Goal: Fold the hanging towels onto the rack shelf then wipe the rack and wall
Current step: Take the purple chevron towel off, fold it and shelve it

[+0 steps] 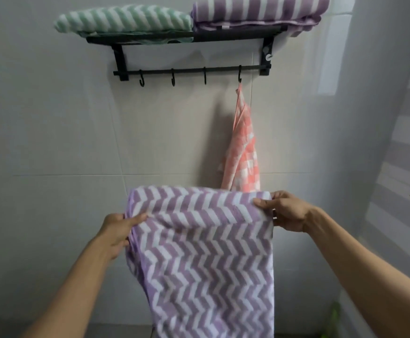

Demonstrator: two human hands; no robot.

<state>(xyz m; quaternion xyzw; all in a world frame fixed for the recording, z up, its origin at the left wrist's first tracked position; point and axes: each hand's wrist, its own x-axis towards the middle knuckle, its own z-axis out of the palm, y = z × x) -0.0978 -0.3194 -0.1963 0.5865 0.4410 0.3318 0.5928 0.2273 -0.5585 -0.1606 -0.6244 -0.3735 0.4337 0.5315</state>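
Below the rack [189, 69], the left hand [116, 230] and right hand [284, 211] each grip a top corner of the purple towel [199, 252], stretched between them.

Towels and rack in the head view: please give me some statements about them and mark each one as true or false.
1. Both hands hold the purple zigzag towel by its top edge. True: the left hand grips one end and the right hand the other.
2. The pink checked towel lies folded on the shelf. False: it hangs from the rightmost hook.
3. Two folded towels sit on the rack shelf. True: a green striped towel and a purple striped towel, side by side.
4. Every hook carries a towel. False: only the rightmost one does; the other three are bare.
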